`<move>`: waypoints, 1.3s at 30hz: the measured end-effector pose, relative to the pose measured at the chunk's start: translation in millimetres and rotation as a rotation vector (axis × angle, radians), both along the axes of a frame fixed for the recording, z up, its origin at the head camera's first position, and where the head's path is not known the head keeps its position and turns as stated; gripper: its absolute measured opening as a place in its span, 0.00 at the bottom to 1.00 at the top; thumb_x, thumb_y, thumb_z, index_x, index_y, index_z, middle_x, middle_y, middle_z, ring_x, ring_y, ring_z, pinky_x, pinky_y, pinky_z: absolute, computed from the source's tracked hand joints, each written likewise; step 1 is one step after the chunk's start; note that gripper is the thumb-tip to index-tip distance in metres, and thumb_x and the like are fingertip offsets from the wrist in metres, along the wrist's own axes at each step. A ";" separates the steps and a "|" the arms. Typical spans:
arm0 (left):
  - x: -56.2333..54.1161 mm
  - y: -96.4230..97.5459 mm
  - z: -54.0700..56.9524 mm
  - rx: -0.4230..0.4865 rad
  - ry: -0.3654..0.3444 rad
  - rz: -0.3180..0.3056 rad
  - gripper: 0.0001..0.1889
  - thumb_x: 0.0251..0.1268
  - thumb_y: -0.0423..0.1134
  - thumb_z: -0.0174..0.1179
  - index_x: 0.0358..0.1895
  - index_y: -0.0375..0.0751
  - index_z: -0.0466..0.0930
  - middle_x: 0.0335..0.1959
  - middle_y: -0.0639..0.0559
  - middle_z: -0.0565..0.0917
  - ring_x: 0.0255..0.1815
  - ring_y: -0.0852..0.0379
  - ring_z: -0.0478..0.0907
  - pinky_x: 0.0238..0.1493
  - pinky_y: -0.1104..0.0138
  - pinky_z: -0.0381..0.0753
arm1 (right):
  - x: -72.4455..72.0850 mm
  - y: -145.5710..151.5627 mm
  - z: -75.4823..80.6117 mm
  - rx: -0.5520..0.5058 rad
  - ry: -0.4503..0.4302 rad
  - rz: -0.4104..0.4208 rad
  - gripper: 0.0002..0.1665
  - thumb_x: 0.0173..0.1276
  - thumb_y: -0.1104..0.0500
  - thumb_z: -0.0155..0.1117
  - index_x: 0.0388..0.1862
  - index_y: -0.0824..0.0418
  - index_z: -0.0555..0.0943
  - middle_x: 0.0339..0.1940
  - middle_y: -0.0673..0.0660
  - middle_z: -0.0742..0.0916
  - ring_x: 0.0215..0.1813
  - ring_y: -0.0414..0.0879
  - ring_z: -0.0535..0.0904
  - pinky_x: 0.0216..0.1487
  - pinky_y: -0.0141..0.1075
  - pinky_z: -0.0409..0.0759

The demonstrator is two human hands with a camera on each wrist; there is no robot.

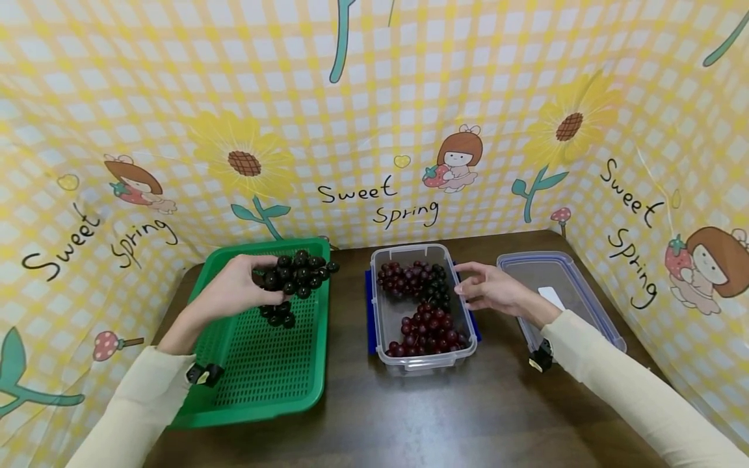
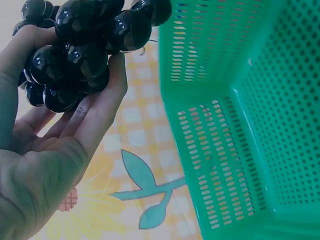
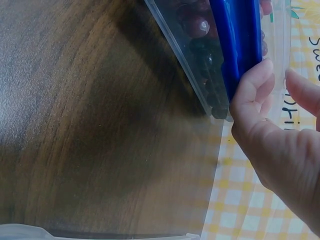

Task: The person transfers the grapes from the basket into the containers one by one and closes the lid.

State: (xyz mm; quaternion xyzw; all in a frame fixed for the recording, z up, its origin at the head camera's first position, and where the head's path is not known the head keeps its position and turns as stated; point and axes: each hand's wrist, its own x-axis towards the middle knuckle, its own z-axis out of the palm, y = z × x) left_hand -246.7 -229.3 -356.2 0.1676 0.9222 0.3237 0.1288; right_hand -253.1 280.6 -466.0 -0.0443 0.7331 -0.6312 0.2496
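Note:
My left hand (image 1: 240, 286) holds a bunch of black grapes (image 1: 301, 273) over the green basket (image 1: 320, 377). Glossy round grapes (image 2: 87, 62) fill the space between thumb and fingers in the left wrist view. Part of the bunch hangs below the hand. At the right side of a clear plastic container (image 1: 380, 325), my right hand (image 1: 488, 289) grips the rim, its fingers against the blue latch (image 3: 240, 40). Inside the container lie dark red grapes (image 1: 430, 331) at the near end, more reddish grapes at the far end, and black grapes (image 1: 435, 286) along the right wall.
A clear lid (image 1: 585, 305) with a white label lies on the dark wooden table (image 1: 374, 416), right of the container. Behind and at both sides stands a yellow checked cloth (image 1: 363, 143). The basket occupies the table's left side.

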 end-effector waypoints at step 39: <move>-20.3 113.5 -7.2 0.140 0.046 -0.064 0.39 0.61 0.43 0.72 0.76 0.38 0.72 0.45 0.32 0.89 0.14 0.60 0.61 0.24 0.64 0.70 | 0.4 -0.2 -1.3 -0.007 -0.001 0.000 0.42 0.78 0.64 0.63 0.85 0.62 0.57 0.48 0.57 0.87 0.44 0.42 0.85 0.48 0.38 0.89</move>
